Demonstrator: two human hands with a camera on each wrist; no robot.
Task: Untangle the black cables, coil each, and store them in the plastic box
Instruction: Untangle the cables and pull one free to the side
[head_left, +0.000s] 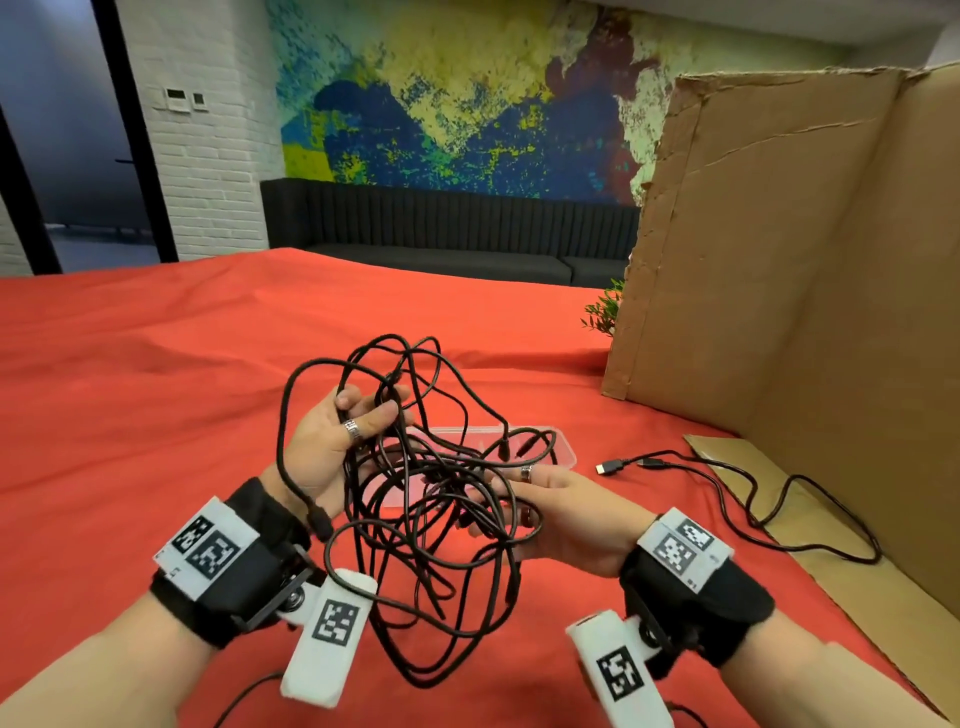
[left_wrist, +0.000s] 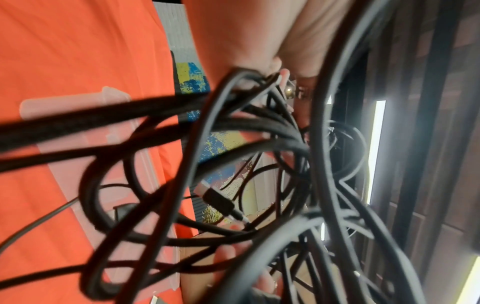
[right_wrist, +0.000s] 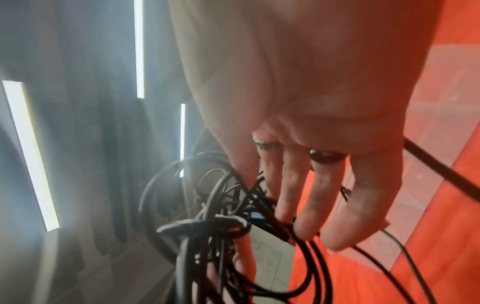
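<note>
Head view: tangle of black cables (head_left: 415, 483) held up above the red cloth (head_left: 156, 364), over the clear plastic box (head_left: 563, 452) lying mid-cloth, nearer the right edge. Left hand (head_left: 332, 447) raised, fingers curled round several strands near the top of the knot. Right hand (head_left: 550, 519) palm-up beneath the mass, fingers fairly straight and threaded among loops. One loose black cable (head_left: 727, 483) lying apart on the cloth toward the cardboard panel (head_left: 779, 260) at the right edge.

Left wrist view: blurred strands close to the lens, a plug (left_wrist: 218, 202) dangling among them; box faintly visible behind; fingers mostly hidden.

Right wrist view: fingers (right_wrist: 332, 207) extended, only slightly bent, strands draped over the tips; any pinch impossible to confirm.

Probably light, limp and springy, snagging at the plugs; best taken at a free plug end and fed back through. Number of cables in the knot unclear.
</note>
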